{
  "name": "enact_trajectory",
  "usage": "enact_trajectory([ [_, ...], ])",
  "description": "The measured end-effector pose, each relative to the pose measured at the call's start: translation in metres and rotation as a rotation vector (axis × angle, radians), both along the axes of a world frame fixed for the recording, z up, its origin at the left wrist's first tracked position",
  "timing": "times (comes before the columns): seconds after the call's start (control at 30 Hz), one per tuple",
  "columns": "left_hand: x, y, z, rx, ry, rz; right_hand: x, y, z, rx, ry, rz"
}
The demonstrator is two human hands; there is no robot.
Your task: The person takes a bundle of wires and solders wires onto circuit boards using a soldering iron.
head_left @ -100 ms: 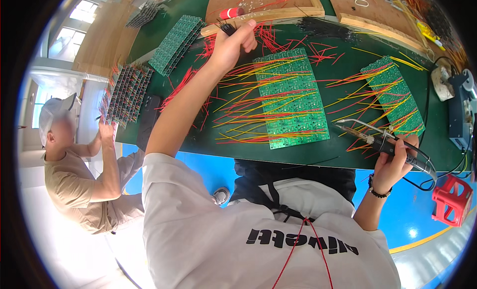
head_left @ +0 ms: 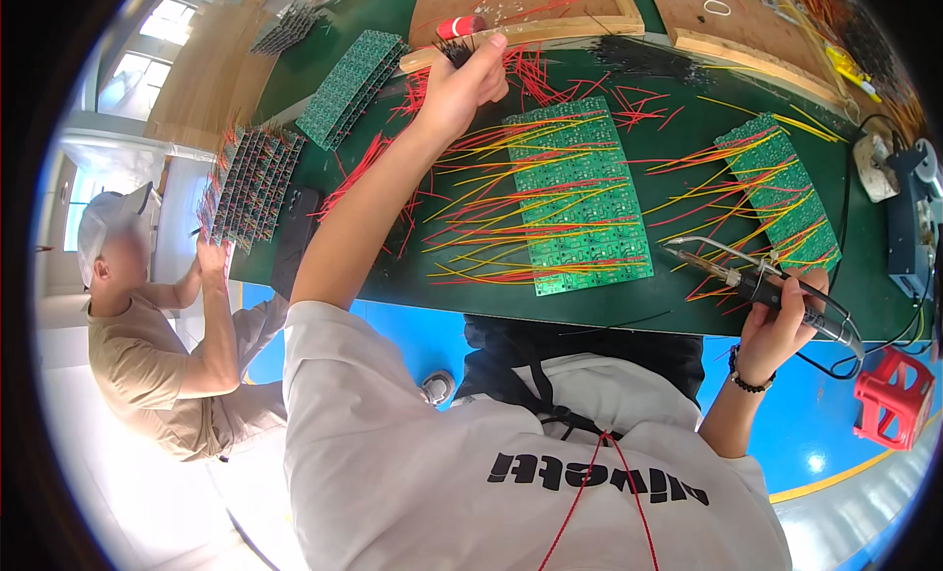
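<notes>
My left hand [head_left: 462, 95] reaches to the far side of the green-topped table, its fingers curled around a bundle of short black wires [head_left: 454, 51] whose ends stick out past the hand. In my right hand [head_left: 776, 340], near the front edge, is a soldering iron [head_left: 751, 284] with a thin curved metal tube beside its tip, which points left. Between my hands lies a green circuit board panel [head_left: 580, 203], with red and yellow wires attached in rows and trailing left. A second wired circuit board panel [head_left: 791, 193] lies just beyond the iron.
Loose red wires [head_left: 359, 178] lie left of the panels. Stacked circuit boards [head_left: 349, 85] stand farther left. Wood-edged trays [head_left: 540, 29], a black wire pile [head_left: 648, 55] and a blue soldering unit [head_left: 912, 217] line the back and right. A co-worker [head_left: 162, 326] handles boards at left.
</notes>
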State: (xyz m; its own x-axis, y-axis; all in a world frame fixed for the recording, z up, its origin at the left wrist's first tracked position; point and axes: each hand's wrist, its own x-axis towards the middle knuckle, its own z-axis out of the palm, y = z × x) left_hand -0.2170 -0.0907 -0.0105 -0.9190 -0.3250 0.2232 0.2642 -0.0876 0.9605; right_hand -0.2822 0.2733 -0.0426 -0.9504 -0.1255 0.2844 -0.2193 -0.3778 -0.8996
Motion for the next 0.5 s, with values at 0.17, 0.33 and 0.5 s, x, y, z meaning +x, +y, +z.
enact_trajectory([
  [0.17,-0.008,0.018,0.008,-0.207,0.053,0.248,0.0,0.002,0.002,0.018,-0.006,0.015],
  [0.33,-0.008,0.009,-0.002,-0.24,0.016,0.202,0.001,-0.002,0.003,0.054,0.009,-0.04],
  [0.5,0.001,0.002,-0.001,0.022,0.02,0.15,-0.003,0.004,-0.013,0.092,0.114,-0.061],
])
